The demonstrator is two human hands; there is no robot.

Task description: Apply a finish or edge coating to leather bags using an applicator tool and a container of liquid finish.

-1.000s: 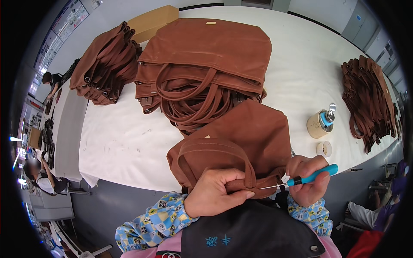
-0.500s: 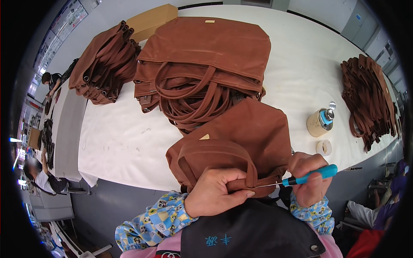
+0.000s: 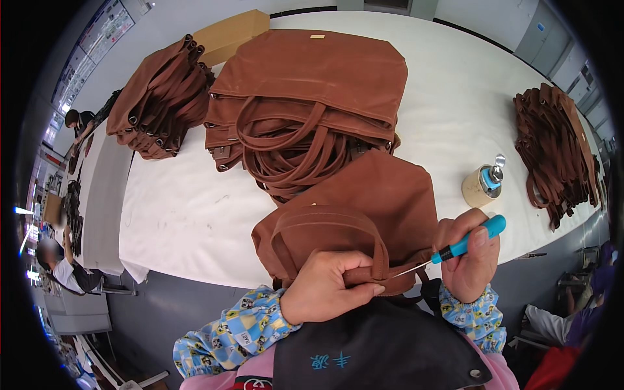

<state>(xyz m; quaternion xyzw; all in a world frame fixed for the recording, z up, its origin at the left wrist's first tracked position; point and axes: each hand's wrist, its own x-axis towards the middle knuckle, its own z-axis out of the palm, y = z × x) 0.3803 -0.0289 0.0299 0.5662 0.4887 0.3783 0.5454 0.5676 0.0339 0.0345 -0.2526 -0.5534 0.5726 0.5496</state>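
Little had shifted since the earlier frames: the blue-handled tool [image 3: 467,242] lay a touch flatter and its metal tip sat slightly further into the seam, while both hands kept their places at the lower middle of the frame; the left hand [image 3: 328,286] was closed in a pinch, thumb and fingers clamped on the lower edge of the brown bag [image 3: 364,214] just where a handle strap met the body; the right hand [image 3: 469,260] was wrapped shut around the tool, thumb laid along the handle.

Judged from the layout, the work was well under way but far from over; a tall pile of bags [image 3: 312,104] sat at the upper centre, a stack of folded brown pieces [image 3: 162,97] at the upper left and a heap of straps [image 3: 552,149] at the right edge, though which of these were finished could not be told; the bag in hand seemed mid-treatment along its bottom edge.

The tool's long axis ran almost level across the frame, handle up and to the right, tip pointing left and slightly down toward the left thumb; the bag lay flat on the white table [image 3: 195,214], its handles toward the lower left; a small pot with a blue cap [image 3: 482,184] stood just right of it.
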